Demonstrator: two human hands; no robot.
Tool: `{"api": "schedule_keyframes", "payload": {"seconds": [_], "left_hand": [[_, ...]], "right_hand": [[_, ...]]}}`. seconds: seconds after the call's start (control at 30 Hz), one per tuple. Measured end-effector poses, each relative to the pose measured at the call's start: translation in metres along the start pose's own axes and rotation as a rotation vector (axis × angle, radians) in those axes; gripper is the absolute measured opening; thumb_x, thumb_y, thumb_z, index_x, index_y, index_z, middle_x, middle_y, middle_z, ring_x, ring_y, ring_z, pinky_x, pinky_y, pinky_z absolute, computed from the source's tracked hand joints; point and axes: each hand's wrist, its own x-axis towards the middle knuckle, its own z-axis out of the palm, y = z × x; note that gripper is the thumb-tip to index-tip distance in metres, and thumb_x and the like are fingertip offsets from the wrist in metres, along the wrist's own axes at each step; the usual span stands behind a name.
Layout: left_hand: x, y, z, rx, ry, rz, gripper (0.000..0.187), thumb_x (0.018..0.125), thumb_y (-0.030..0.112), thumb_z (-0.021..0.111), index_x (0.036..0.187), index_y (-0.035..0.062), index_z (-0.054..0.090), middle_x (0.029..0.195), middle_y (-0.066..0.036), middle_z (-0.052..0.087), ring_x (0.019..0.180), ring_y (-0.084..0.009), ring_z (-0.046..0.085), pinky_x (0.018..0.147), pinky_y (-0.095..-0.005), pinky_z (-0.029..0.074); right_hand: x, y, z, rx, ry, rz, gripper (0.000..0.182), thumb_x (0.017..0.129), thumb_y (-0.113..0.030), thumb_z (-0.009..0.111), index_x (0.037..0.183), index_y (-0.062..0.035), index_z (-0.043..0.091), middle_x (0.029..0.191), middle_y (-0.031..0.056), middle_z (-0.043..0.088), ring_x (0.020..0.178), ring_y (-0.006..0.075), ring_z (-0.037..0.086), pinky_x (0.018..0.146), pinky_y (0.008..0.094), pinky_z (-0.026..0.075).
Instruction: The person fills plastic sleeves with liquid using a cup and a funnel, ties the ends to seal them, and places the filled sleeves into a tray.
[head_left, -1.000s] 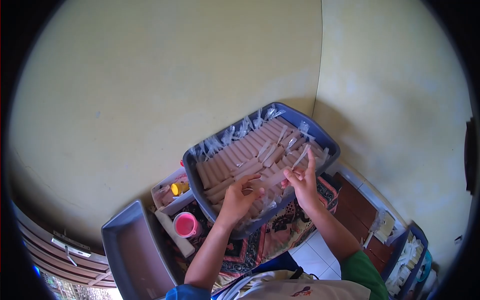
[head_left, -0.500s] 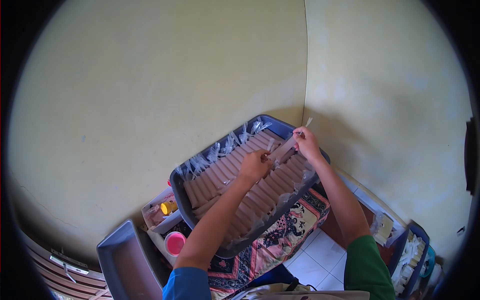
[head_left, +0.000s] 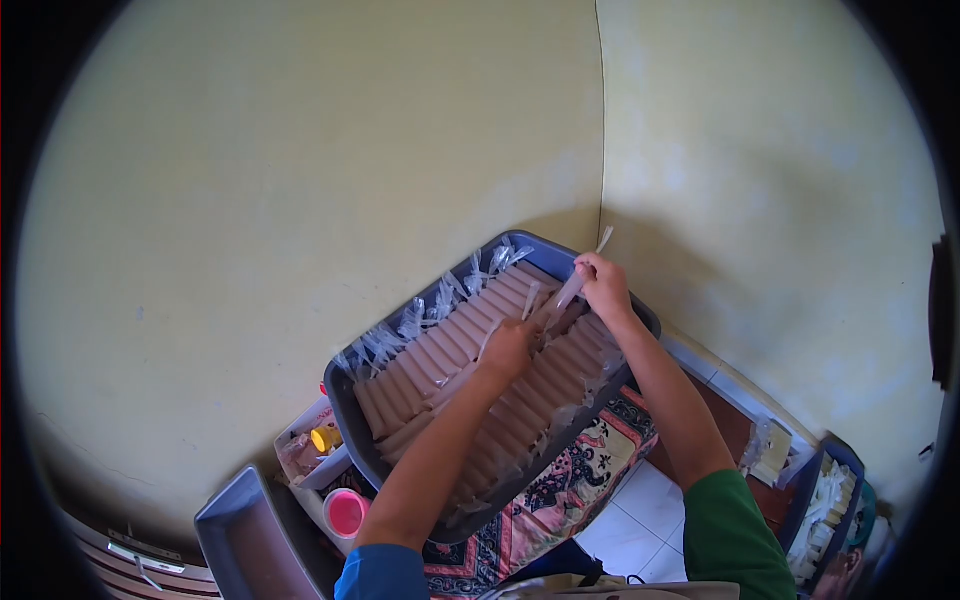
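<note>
My right hand (head_left: 604,287) pinches the upper end of a clear, slim plastic tube bag (head_left: 566,297) that slants down toward my left hand (head_left: 507,350). The left fingers are curled round the lower part of the same bag and partly hide it. A thin pale end (head_left: 605,238) pokes up above the right hand, and another plastic tip stands beside the left. Both hands are above a large grey tub (head_left: 345,420), where many brown-filled plastic tubes (head_left: 425,362) lie side by side in two rows. Their clear twisted ends point toward the rim.
Left of the tub are a small box with a yellow-capped item (head_left: 325,438), a pink-lined cup (head_left: 346,513) and a second grey tub (head_left: 255,545). Patterned cloth (head_left: 575,480) lies beneath. Walls meet behind; a dark crate of pale items (head_left: 828,505) stands at right.
My left hand has shifted slightly down and closed more round the bag. The right hand has moved a little left, and the bag between them looks steeper and clearer.
</note>
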Motion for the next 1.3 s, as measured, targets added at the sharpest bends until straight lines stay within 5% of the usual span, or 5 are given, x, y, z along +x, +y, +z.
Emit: {"api": "schedule_keyframes", "payload": {"seconds": [0.53,0.73,0.8,0.9,1.3], "left_hand": [[-0.003,-0.007,-0.006,0.052,-0.033,0.120,0.024,0.066,-0.002,0.063,0.086,0.0079,0.069,0.086,-0.016,0.065,0.094,-0.0362,0.059,0.085,-0.0423,0.047],[-0.003,-0.013,0.001,0.121,-0.099,0.080,0.033,0.062,-0.003,0.063,0.090,0.0106,0.074,0.105,-0.013,0.065,0.103,-0.0333,0.057,0.094,-0.0383,0.046],[-0.001,-0.013,0.000,0.160,-0.155,0.081,0.038,0.062,-0.002,0.062,0.095,0.0117,0.074,0.112,-0.012,0.064,0.109,-0.0325,0.055,0.098,-0.0371,0.044],[-0.003,-0.013,-0.001,0.186,-0.132,0.137,0.037,0.062,-0.002,0.062,0.095,0.0105,0.073,0.111,-0.009,0.064,0.109,-0.0313,0.054,0.097,-0.0370,0.044],[-0.008,-0.004,0.007,0.373,-0.100,0.133,0.039,0.070,0.004,0.059,0.108,0.0092,0.066,0.119,-0.003,0.060,0.113,-0.0281,0.052,0.096,-0.0416,0.044]], "right_hand": [[-0.005,-0.007,-0.001,-0.276,-0.015,-0.043,0.009,0.086,-0.006,0.059,0.091,-0.0026,0.065,0.084,0.0203,0.066,0.080,0.0379,0.065,0.072,0.0426,0.051],[-0.006,0.002,0.003,-0.335,-0.002,-0.150,0.009,0.085,-0.004,0.057,0.088,0.0009,0.064,0.071,0.0223,0.064,0.068,0.0380,0.065,0.065,0.0442,0.052],[-0.007,-0.006,-0.001,-0.061,-0.145,0.142,0.011,0.086,-0.002,0.056,0.089,0.0050,0.064,0.072,0.0211,0.065,0.063,0.0318,0.067,0.057,0.0395,0.055],[-0.007,0.004,0.005,0.042,-0.121,0.199,0.013,0.086,0.000,0.055,0.091,0.0085,0.064,0.077,0.0194,0.067,0.060,0.0262,0.069,0.052,0.0343,0.056],[-0.004,0.020,0.009,-0.066,-0.316,0.370,0.024,0.077,-0.003,0.062,0.099,0.0078,0.064,0.086,0.0217,0.067,0.079,0.0296,0.069,0.066,0.0379,0.060]]}}
